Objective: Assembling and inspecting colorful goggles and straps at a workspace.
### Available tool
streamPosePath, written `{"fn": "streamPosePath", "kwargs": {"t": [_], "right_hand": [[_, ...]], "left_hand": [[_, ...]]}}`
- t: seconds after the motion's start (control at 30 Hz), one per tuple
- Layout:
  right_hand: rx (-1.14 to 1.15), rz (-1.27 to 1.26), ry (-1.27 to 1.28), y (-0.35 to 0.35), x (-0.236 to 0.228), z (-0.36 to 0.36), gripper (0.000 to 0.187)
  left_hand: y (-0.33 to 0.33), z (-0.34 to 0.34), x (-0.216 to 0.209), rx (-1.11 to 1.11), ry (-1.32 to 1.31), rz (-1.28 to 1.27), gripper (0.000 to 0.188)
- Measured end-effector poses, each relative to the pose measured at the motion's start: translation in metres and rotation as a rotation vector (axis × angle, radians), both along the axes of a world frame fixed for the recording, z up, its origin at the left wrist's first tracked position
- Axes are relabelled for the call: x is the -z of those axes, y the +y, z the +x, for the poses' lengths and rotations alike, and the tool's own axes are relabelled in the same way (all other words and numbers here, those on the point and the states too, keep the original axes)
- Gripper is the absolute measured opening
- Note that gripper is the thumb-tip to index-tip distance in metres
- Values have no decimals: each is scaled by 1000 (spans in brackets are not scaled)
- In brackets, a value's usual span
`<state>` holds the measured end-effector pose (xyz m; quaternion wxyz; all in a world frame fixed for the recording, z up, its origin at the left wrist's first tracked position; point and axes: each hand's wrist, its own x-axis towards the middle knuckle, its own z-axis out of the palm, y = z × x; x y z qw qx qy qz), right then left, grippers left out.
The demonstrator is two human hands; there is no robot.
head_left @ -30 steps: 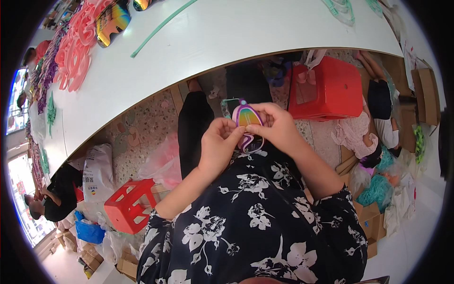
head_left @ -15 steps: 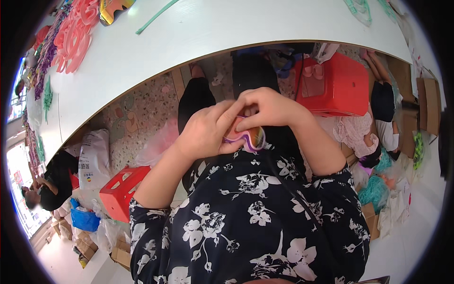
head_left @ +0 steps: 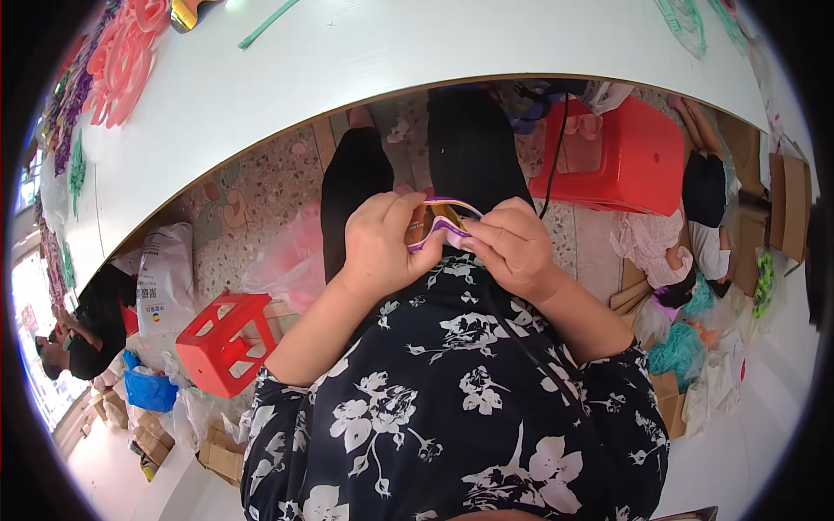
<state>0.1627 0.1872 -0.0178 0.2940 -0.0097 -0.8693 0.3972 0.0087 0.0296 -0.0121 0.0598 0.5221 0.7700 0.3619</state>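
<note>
A pair of goggles (head_left: 445,226) with a purple and white rim and a shiny amber lens is held above my lap, just short of the table edge. My left hand (head_left: 380,239) grips its left end, thumb below and fingers above. The right end is pinched between the thumb and fingers of my right hand (head_left: 514,246). Part of each end is hidden by my fingers.
Across the front runs a white table (head_left: 365,52) with coral straps (head_left: 130,65), a mint strap (head_left: 268,23) and other goggles (head_left: 185,13). Red stools stand right (head_left: 643,165) and left (head_left: 228,343). Other people sit at both sides, near bags and cartons.
My right hand has come down and right, off the top of the goggles to their right end. The hands are now farther apart, and the goggles are turned with more of their opening showing.
</note>
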Motion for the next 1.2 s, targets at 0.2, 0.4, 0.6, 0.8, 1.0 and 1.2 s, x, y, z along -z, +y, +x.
{"fn": "streamPosePath", "kwargs": {"t": [0.2,0.4,0.6,0.8,1.0,1.2], "right_hand": [[-73,-157,-96,19,-18,-9,43],[-71,-230,-262,17,-22,-6,49],[-38,-376,-280,14,-7,-3,41],[-65,-474,-274,8,-4,-4,36],[-9,-430,-231,2,7,1,37],[90,-223,-124,4,7,-1,45]], "left_hand": [[2,1,-9,89,2,89,45],[5,8,-18,112,-37,88,48],[-4,-5,-26,201,-11,231,52],[-6,-5,-27,256,-140,261,30],[-5,-1,-19,236,-175,235,28],[0,3,-19,148,-22,109,39]]}}
